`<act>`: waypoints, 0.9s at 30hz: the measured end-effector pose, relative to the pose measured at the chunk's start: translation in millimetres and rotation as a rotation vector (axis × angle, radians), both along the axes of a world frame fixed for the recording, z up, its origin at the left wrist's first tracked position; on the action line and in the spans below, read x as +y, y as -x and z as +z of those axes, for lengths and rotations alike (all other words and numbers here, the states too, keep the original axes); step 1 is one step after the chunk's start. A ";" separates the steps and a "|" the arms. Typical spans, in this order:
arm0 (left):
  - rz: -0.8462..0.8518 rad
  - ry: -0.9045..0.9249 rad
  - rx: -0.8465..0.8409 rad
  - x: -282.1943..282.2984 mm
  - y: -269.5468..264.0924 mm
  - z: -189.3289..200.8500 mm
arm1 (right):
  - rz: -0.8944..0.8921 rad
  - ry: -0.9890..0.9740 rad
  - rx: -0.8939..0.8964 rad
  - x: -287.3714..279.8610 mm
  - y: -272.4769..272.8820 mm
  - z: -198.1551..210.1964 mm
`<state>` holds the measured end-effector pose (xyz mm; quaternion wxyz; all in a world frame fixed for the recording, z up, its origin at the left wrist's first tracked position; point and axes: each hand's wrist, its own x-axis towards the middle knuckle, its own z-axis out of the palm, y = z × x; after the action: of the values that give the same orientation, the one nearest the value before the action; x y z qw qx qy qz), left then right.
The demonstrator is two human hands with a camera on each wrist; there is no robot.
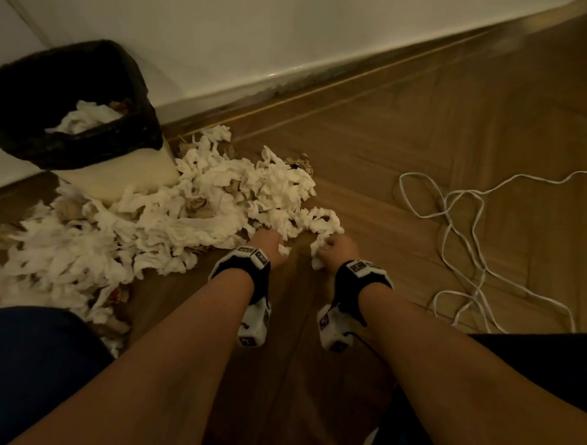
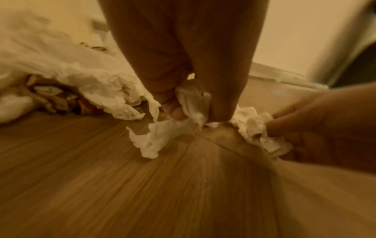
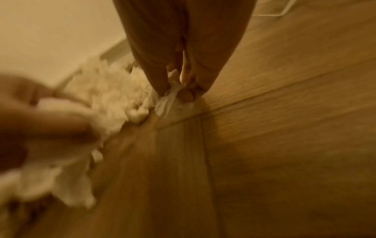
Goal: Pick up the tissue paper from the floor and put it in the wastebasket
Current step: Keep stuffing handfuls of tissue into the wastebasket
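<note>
A big heap of crumpled white tissue paper (image 1: 171,217) spreads over the wooden floor, from the wastebasket (image 1: 71,111) down to my hands. The wastebasket has a black liner and holds some tissue (image 1: 88,117). My left hand (image 1: 271,246) grips a wad of tissue (image 2: 191,104) at the heap's near edge, low over the floor. My right hand (image 1: 334,251) pinches another strip of tissue (image 3: 168,99) just to its right. In the left wrist view the right hand (image 2: 325,128) appears at the right, holding tissue (image 2: 254,128).
A white wall and skirting board (image 1: 292,74) run behind the heap. A loose white cable (image 1: 470,230) coils on the floor to the right. Brown paper scraps (image 1: 301,163) lie mixed in the tissue. My knees sit at the lower left and right.
</note>
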<state>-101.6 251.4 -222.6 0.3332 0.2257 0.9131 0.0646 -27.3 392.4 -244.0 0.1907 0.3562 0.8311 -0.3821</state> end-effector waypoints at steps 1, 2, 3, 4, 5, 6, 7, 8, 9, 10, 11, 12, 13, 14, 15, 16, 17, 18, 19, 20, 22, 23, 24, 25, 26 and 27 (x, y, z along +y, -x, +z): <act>0.085 -0.054 -0.010 -1.7 1.0 0.7 | -0.092 0.077 0.035 2.5 0.9 1.8; 0.163 -0.108 -0.024 -3.8 2.3 1.5 | -0.199 0.166 0.080 4.4 1.7 3.7; 0.233 -0.164 -0.050 -6.5 3.0 2.8 | -0.295 0.243 0.123 6.1 2.9 4.1; 0.286 -0.215 -0.081 -9.4 4.6 3.4 | -0.361 0.302 0.154 7.2 3.8 4.6; 0.320 -0.251 -0.106 -11.2 6.5 4.8 | -0.411 0.358 0.178 7.4 5.3 5.5; 0.348 -0.282 -0.125 -12.6 8.0 6.2 | -0.461 0.428 0.211 6.9 6.7 6.9; 0.381 -0.322 -0.145 -13.9 9.2 7.3 | -0.521 0.514 0.245 5.7 8.1 9.3; 0.426 -0.378 -0.177 -14.5 10.5 8.3 | -0.591 0.607 0.265 5.1 9.4 10.3; 0.480 -0.439 -0.211 -15.4 11.1 10.0 | -0.659 0.700 0.282 4.0 9.7 11.1; 0.520 -0.481 -0.225 -16.9 11.2 11.7 | -0.710 0.767 0.293 2.6 9.7 12.5; 0.522 -0.491 -0.208 -18.5 11.5 13.7 | -0.748 0.801 0.297 1.2 9.7 14.1; 0.503 -0.482 -0.168 -20.1 12.2 15.7 | -0.774 0.808 0.292 0.1 10.1 16.3; 0.492 -0.476 -0.124 -22.2 13.2 17.1 | -0.793 0.807 0.285 0.4 10.2 16.7; 0.500 -0.474 -0.097 -24.1 14.1 19.0 | -0.827 0.833 0.277 1.4 10.0 18.2; 0.508 -0.464 -0.082 -24.8 14.8 20.9 | -0.869 0.878 0.267 2.8 9.4 18.7; 0.512 -0.451 -0.080 -25.2 16.2 21.3 | -0.890 0.912 0.257 4.2 8.2 18.9; 0.515 -0.436 -0.090 -25.5 17.4 21.7 | -0.881 0.923 0.246 6.6 6.9 18.3; 0.517 -0.417 -0.106 -25.3 18.4 21.6 | -0.860 0.900 0.222 8.0 6.0 18.3; 0.494 -0.381 -0.105 -25.1 19.2 20.9 | -0.827 0.834 0.199 9.0 5.4 18.0; 0.454 -0.341 -0.071 -25.1 19.4 20.1 | -0.784 0.735 0.180 10.7 6.1 16.7; 0.411 -0.300 0.064 -26.2 19.0 16.5 | -0.725 0.527 0.135 12.1 7.8 14.2; 0.426 -0.300 0.106 -27.5 18.8 15.1 | -0.668 0.465 0.124 10.7 8.5 14.8; 0.443 -0.305 0.122 -28.4 18.0 12.8 | -0.595 0.440 0.114 7.0 9.0 16.8; 0.457 -0.312 0.115 -28.1 17.3 10.8 | -0.476 0.423 0.093 3.2 8.2 17.0; 0.498 -0.344 0.077 -27.9 16.9 8.9 | -0.426 0.404 0.073 -2.0 8.1 19.6; 0.559 -0.402 0.008 -27.7 16.7 7.2 | -0.307 0.318 0.027 -8.1 8.9 18.2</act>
<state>-118.3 223.7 -215.3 0.2481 0.0282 0.9100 0.3310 -36.2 384.3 -225.8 0.1728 0.4389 0.6987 -0.5378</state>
